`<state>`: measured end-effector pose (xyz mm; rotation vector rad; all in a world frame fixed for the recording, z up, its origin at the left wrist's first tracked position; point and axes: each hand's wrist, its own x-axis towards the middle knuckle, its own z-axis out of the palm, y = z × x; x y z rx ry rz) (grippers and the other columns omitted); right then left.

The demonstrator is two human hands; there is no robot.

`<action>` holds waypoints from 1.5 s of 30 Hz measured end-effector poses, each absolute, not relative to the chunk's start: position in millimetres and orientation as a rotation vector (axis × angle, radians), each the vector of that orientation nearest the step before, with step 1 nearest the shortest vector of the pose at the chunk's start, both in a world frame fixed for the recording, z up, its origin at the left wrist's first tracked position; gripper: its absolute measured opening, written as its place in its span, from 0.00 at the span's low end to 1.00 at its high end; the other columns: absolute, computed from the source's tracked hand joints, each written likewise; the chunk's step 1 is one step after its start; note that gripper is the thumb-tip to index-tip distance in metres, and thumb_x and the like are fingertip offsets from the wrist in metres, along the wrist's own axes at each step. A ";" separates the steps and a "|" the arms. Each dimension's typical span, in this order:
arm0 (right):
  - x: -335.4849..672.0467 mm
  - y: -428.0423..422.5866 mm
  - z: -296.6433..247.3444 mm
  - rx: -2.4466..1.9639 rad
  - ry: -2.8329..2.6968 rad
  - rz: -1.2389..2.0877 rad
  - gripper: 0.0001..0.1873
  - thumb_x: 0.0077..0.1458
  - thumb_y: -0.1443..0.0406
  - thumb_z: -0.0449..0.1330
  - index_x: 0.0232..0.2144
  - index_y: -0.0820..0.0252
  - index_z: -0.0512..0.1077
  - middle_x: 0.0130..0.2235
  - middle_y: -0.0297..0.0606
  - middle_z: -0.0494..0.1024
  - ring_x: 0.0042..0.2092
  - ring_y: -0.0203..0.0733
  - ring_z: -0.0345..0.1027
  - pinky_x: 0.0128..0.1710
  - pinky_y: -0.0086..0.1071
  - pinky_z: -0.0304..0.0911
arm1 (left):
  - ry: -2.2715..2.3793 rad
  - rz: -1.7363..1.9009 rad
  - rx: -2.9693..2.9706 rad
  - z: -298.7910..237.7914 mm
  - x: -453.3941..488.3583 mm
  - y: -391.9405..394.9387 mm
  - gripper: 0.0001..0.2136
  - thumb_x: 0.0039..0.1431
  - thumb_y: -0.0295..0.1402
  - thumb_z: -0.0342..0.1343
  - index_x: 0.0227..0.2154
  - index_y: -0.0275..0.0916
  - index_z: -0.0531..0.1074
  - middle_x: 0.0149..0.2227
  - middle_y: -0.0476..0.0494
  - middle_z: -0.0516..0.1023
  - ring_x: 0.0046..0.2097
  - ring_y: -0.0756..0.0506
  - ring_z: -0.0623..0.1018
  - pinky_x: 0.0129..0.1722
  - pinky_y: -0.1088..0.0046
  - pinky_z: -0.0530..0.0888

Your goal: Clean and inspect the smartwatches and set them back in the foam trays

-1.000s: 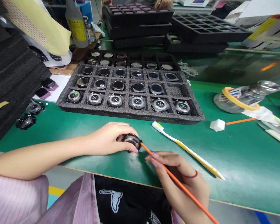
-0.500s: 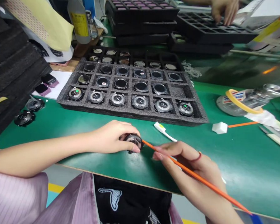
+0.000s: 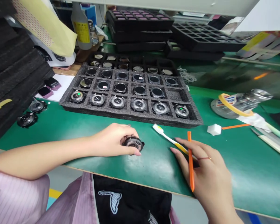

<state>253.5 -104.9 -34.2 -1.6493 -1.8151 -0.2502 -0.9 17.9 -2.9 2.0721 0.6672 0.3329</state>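
Swung off the watch just now: right hand [image 3: 205, 168] pinched shut on an orange stick [image 3: 190, 161], clear of the toothbrush [image 3: 168, 140]. Left hand [image 3: 109, 140] clamped on the watch [image 3: 133, 144], on the green mat [image 3: 95, 165], probably for steadiness, foam tray [image 3: 130, 119] beyond.

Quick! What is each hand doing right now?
Left hand: closed, holding a round smartwatch.
Right hand: closed, holding an orange stick.

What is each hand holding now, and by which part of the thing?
The left hand pinches a round smartwatch case by its rim; the right hand grips an orange stick around its middle.
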 end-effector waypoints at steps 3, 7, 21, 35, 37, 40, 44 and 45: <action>245.2 -101.7 -30.8 -1.604 -1.819 -0.231 0.05 0.65 0.65 0.61 0.40 0.60 0.76 0.36 0.41 0.80 0.35 0.43 0.76 0.34 0.34 0.70 | 0.699 0.320 2.044 -4.3 -1.5 17.4 0.12 0.53 0.41 0.70 0.33 0.39 0.76 0.27 0.55 0.72 0.28 0.51 0.70 0.36 0.74 0.68; 215.2 -111.8 -15.2 -1.464 -1.905 0.033 0.06 0.67 0.69 0.58 0.43 0.58 0.74 0.37 0.36 0.79 0.34 0.34 0.77 0.35 0.25 0.70 | 0.754 0.301 2.047 -2.8 -1.9 17.7 0.14 0.51 0.42 0.71 0.32 0.38 0.76 0.24 0.56 0.69 0.27 0.51 0.68 0.30 0.76 0.63; 214.8 -117.5 -13.5 -1.565 -1.820 -0.054 0.05 0.66 0.66 0.59 0.42 0.54 0.76 0.35 0.34 0.82 0.31 0.35 0.77 0.31 0.25 0.70 | 0.867 0.275 1.561 -3.3 -3.1 16.6 0.15 0.49 0.40 0.70 0.35 0.38 0.75 0.26 0.53 0.76 0.28 0.50 0.73 0.28 0.75 0.67; 228.5 -121.6 -14.8 -1.402 -1.868 0.029 0.08 0.62 0.70 0.62 0.42 0.53 0.75 0.37 0.36 0.84 0.32 0.38 0.79 0.32 0.28 0.73 | 0.621 0.322 1.277 0.8 0.7 21.7 0.16 0.57 0.42 0.66 0.37 0.35 0.73 0.29 0.51 0.76 0.29 0.53 0.72 0.27 0.78 0.71; 229.0 -120.7 -14.6 -1.463 -1.816 -0.051 0.07 0.62 0.70 0.63 0.40 0.53 0.75 0.35 0.36 0.83 0.31 0.39 0.79 0.32 0.29 0.73 | 0.628 0.342 1.283 0.1 0.4 22.1 0.18 0.58 0.46 0.65 0.38 0.34 0.73 0.29 0.51 0.76 0.28 0.53 0.73 0.26 0.77 0.71; 229.6 -119.8 -14.7 -1.425 -1.844 0.012 0.06 0.62 0.70 0.63 0.40 0.54 0.75 0.36 0.36 0.83 0.32 0.38 0.79 0.33 0.29 0.73 | 0.642 0.339 1.279 -2.0 -0.3 20.7 0.20 0.57 0.48 0.65 0.38 0.34 0.72 0.29 0.50 0.77 0.28 0.52 0.75 0.28 0.76 0.73; 235.9 -116.2 -19.1 -1.452 -1.813 -0.014 0.05 0.62 0.69 0.63 0.40 0.55 0.75 0.35 0.35 0.83 0.31 0.38 0.78 0.32 0.28 0.73 | 0.727 0.417 1.256 -5.3 -0.5 16.5 0.21 0.57 0.48 0.66 0.34 0.36 0.66 0.30 0.47 0.79 0.30 0.49 0.80 0.29 0.74 0.76; 237.3 -114.9 -20.4 -1.489 -1.770 -0.065 0.04 0.62 0.69 0.63 0.39 0.55 0.75 0.34 0.35 0.83 0.31 0.38 0.78 0.33 0.29 0.73 | 0.749 0.443 1.253 -5.7 -0.2 15.6 0.21 0.57 0.48 0.66 0.33 0.37 0.65 0.31 0.46 0.80 0.30 0.49 0.81 0.28 0.75 0.75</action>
